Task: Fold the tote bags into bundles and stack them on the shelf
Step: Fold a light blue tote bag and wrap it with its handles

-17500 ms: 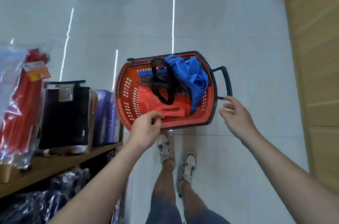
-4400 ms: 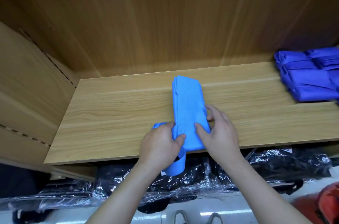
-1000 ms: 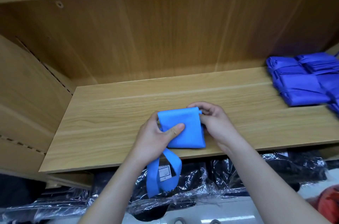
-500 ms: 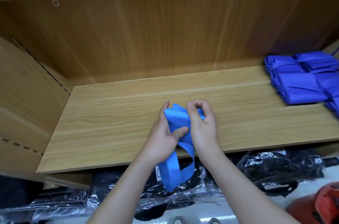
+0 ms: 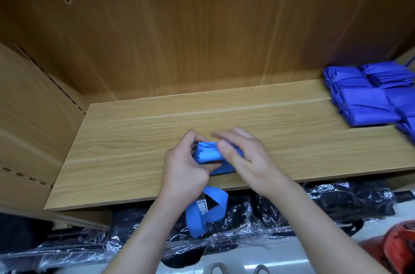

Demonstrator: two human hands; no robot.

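Tote bag (image 5: 207,155): soft blue fabric, squat folded bundle; left hand (image 5: 184,170) grips, right hand (image 5: 244,157) curls round it; woodgrain shelf (image 5: 134,139).

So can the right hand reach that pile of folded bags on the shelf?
Probably yes. Only bare shelf lies between the right hand and the pile of folded bags, though it is busy holding the blue bag.

Shelf (image 5: 134,139): pale wood-grain board, smooth, semi-matt. Tote bag (image 5: 207,154) nr front edge: lt-blue cloth, matt. Bundles (image 5: 363,103) at rt edge: darker blue, same matt cloth. Black goods (image 5: 235,224) below: glossy, crinkled clear plastic wrap.
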